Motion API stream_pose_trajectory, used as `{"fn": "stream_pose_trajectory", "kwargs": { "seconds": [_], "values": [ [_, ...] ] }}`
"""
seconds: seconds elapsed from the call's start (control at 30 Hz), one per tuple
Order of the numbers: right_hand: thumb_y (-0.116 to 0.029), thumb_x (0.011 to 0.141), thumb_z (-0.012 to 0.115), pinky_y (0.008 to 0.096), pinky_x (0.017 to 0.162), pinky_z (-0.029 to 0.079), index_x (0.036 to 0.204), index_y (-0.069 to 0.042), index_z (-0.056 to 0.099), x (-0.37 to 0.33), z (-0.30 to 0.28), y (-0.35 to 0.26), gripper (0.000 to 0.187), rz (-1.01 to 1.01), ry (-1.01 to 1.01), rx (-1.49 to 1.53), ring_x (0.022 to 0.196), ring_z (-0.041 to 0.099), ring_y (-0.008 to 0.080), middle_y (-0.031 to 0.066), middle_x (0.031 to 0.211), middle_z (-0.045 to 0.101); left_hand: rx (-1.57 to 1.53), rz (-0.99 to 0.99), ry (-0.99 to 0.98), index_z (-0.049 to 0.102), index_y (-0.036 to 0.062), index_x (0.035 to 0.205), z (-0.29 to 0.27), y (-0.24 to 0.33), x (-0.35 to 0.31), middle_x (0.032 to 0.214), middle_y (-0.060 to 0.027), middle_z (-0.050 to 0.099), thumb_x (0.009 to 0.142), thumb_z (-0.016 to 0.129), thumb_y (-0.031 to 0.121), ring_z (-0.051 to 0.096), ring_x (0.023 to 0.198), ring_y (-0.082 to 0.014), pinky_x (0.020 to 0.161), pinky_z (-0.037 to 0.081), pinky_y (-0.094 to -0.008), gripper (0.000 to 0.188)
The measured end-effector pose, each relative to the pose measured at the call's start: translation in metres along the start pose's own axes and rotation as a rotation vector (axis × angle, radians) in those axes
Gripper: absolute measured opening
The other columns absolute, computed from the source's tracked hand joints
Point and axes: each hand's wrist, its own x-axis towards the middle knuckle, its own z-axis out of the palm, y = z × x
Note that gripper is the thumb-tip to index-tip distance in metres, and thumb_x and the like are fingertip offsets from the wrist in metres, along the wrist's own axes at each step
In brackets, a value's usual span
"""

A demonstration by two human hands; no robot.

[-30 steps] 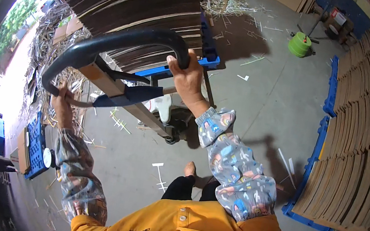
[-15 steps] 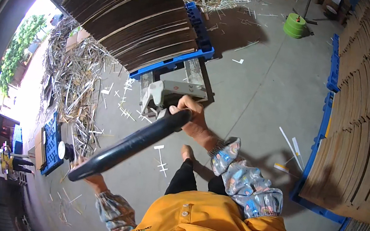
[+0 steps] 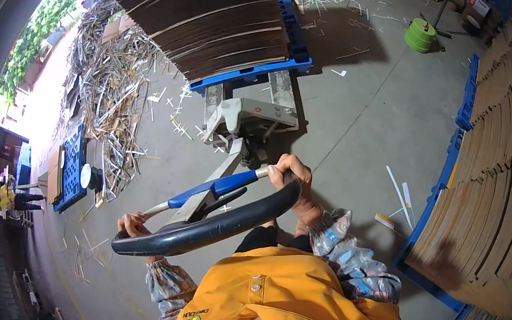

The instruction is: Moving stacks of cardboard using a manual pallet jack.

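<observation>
Both of my hands are wrapped round the handle of a pallet jack, a looped grip with a thick black bar nearest me and a blue-and-silver crossbar behind it. My left hand is closed on its left end, my right hand on its right end, with some fingers behind the bar. Beyond the handle stands the grey pallet jack body. Its forks reach under a blue plastic pallet, which carries a tall stack of cardboard sheets.
Cardboard stacks on blue pallets line the right side. Left lies a heap of cardboard strips, near a leaning blue pallet. A green drum stands far right. Another person is at far left, and paper scraps litter the floor.
The handle has tilted, so the blue crossbar and shaft now show below the black bar. Both hands have moved slightly right with it. The loaded pallet appears a little further right and higher.
</observation>
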Motion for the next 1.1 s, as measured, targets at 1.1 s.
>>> {"fn": "stream_pose_trajectory", "kwargs": {
  "seconds": [1.1],
  "values": [
    [-0.019,0.07,0.057,0.0382,0.058,0.044,0.079,-0.001,0.045,0.143,0.067,-0.002,0.024,0.163,0.038,-0.098,0.062,0.056,0.0318,0.0176,0.062,0.053,0.137,0.026,-0.041,0.04,0.0135,0.053,0.078,-0.014,0.168,0.044,0.0037,0.035,0.074,0.062,0.017,0.032,0.036,-0.0046,0.035,0.021,-0.0195,0.031]
  ]
}}
